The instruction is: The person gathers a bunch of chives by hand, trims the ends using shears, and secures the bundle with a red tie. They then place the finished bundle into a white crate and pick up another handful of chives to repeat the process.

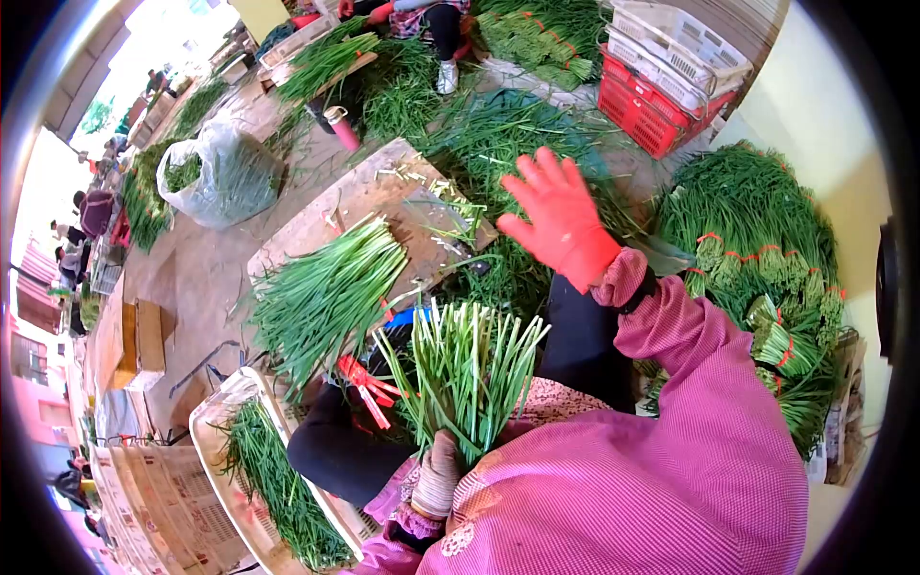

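The lower stems of the green chive bunch [467,369] vanish inside the left hand in a pale knit glove [438,476], itself half covered by the pink checked sleeve [661,460]. The right hand in an orange glove [558,218] is motion-blurred. Distant people at the left edge are too small to make out.

Chives [331,292] on wooden board [369,192], seemingly

One hand gripped low, one raised open

The left hand [436,476], in a pale knit glove, sits close to the body with its fingers curled tight in a fist, knuckles up. The right hand [556,218], in an orange-red glove, is lifted out in front, fingers spread and blurred, the pink-sleeved forearm angled up from the lower right.
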`<action>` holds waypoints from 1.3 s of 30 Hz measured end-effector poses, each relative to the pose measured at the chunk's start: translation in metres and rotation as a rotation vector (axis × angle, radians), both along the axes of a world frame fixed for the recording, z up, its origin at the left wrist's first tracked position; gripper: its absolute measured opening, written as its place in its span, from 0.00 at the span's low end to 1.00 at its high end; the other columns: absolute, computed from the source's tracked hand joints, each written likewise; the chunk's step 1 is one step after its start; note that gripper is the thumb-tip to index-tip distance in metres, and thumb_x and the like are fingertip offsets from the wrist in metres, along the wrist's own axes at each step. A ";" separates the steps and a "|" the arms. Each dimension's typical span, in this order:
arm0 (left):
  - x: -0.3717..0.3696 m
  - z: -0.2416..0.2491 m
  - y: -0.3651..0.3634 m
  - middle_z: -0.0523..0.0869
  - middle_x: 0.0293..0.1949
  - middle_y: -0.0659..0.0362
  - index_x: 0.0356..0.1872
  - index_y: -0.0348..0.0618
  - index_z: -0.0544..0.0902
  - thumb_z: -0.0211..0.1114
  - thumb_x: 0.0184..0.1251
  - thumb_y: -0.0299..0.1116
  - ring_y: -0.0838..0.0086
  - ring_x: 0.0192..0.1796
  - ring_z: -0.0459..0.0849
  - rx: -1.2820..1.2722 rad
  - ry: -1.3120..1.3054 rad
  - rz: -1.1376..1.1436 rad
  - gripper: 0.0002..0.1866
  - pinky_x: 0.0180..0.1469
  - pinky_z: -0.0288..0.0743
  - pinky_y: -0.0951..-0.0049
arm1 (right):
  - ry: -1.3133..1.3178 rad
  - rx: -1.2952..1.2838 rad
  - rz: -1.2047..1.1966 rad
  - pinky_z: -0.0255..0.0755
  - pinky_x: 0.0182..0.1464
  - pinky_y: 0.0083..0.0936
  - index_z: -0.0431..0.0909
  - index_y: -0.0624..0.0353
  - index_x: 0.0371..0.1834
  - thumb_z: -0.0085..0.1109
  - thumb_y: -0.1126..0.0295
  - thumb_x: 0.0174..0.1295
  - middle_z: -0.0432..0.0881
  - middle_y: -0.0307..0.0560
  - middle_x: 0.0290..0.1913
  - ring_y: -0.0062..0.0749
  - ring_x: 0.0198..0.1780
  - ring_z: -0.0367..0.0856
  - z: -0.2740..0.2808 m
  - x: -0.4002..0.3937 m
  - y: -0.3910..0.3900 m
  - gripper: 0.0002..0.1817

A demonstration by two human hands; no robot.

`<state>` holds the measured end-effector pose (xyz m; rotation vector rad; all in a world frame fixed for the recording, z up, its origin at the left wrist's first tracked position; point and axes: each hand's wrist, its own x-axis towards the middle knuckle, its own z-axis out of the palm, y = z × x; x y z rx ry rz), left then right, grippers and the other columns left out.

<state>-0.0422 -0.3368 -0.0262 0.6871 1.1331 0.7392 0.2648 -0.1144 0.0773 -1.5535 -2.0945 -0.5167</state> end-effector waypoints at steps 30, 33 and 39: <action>0.018 0.057 0.010 0.82 0.56 0.53 0.64 0.37 0.73 0.46 0.77 0.57 0.69 0.55 0.80 -0.010 -0.063 -0.010 0.32 0.58 0.74 0.67 | 0.080 -0.521 0.520 0.43 0.73 0.62 0.88 0.50 0.32 0.53 0.35 0.58 0.79 0.47 0.56 0.63 0.73 0.57 -0.026 -0.059 -0.046 0.29; 0.014 0.047 0.006 0.82 0.57 0.53 0.63 0.36 0.74 0.45 0.77 0.57 0.68 0.56 0.80 -0.011 -0.036 -0.016 0.33 0.59 0.74 0.65 | 0.110 -0.761 0.551 0.42 0.74 0.61 0.87 0.49 0.36 0.57 0.42 0.59 0.80 0.43 0.57 0.59 0.75 0.55 -0.029 -0.071 -0.048 0.23; 0.016 0.037 0.008 0.82 0.57 0.55 0.64 0.37 0.73 0.48 0.76 0.55 0.68 0.57 0.81 -0.067 -0.173 0.067 0.31 0.59 0.74 0.65 | 0.200 -0.341 0.439 0.54 0.70 0.57 0.83 0.46 0.26 0.61 0.58 0.55 0.84 0.36 0.34 0.42 0.60 0.77 -0.059 -0.055 -0.023 0.08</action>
